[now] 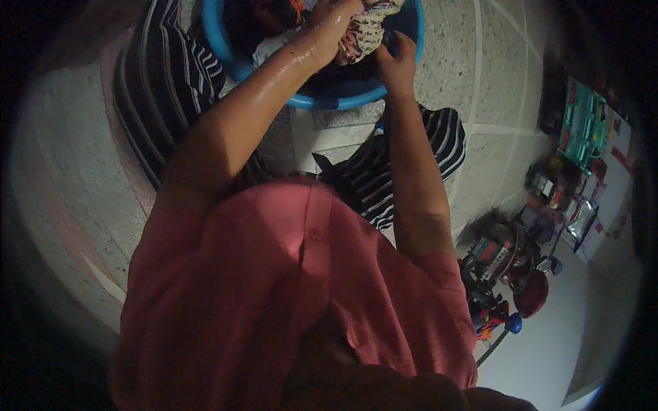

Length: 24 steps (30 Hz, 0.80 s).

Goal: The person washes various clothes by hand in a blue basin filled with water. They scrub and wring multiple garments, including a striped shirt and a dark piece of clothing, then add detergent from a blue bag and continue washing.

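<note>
A bunched cream cloth with a dark and pink print [364,38] hangs over a round blue tub [334,103]. My left hand [329,36], wet and shiny up the forearm, grips it near the top edge of the view. Just right of the cloth, my right hand [400,60] reaches down inside the tub's right rim. Its fingers are bent by the cloth and something dark; whether they hold anything is hard to see. Pale fabric [272,49] lies at the left inside the tub. The tub's far side is cut off by the frame.
The tub stands on tiled floor [447,67] between my knees in striped trousers [159,82]. To the right, along a pale wall, are a green plastic rack [583,123], a silvery packet [580,218], a dark red round object [531,294] and jumbled household items.
</note>
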{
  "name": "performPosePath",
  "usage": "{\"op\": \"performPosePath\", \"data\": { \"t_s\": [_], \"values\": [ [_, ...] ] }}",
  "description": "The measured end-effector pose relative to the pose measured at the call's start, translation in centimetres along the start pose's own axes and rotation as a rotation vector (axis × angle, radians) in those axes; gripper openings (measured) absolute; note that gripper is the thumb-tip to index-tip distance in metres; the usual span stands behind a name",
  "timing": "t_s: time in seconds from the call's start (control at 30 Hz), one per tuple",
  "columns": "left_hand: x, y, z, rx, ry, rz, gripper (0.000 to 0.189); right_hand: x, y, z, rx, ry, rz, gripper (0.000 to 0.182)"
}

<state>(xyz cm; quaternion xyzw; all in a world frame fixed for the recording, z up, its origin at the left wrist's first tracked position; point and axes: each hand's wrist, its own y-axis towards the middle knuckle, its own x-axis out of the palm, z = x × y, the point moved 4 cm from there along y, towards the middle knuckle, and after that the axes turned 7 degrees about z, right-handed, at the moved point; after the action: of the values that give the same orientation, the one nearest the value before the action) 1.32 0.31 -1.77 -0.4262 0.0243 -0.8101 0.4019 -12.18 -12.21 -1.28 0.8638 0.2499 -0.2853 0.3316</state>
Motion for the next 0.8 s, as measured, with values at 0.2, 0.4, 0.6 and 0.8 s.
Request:
{"op": "performPosePath", "data": {
  "t_s": [0.2, 0.4, 0.6, 0.8],
  "values": [
    [1.5, -3.1, 2.4, -0.066, 0.347, -0.112, 0.024, -2.4, 2.6, -10.3, 0.425, 0.861, -0.049, 0.032],
    [2.9, -4.5, 3.3, 0.548, 1.113, -0.247, 0.025, -0.8, 4.7, -15.3, 0.177, 0.275, -0.475, 0.068],
    [3.2, -4.3, 2.8, 0.592, 1.062, -0.310, 0.020, 0.0, 5.1, -10.1, 0.107, 0.042, -0.368, 0.027],
    [3.2, -4.6, 3.2, 0.658, 0.929, -0.286, 0.024, -0.3, 3.6, -7.0, 0.248, 0.309, -0.135, 0.026]
  ]
}}
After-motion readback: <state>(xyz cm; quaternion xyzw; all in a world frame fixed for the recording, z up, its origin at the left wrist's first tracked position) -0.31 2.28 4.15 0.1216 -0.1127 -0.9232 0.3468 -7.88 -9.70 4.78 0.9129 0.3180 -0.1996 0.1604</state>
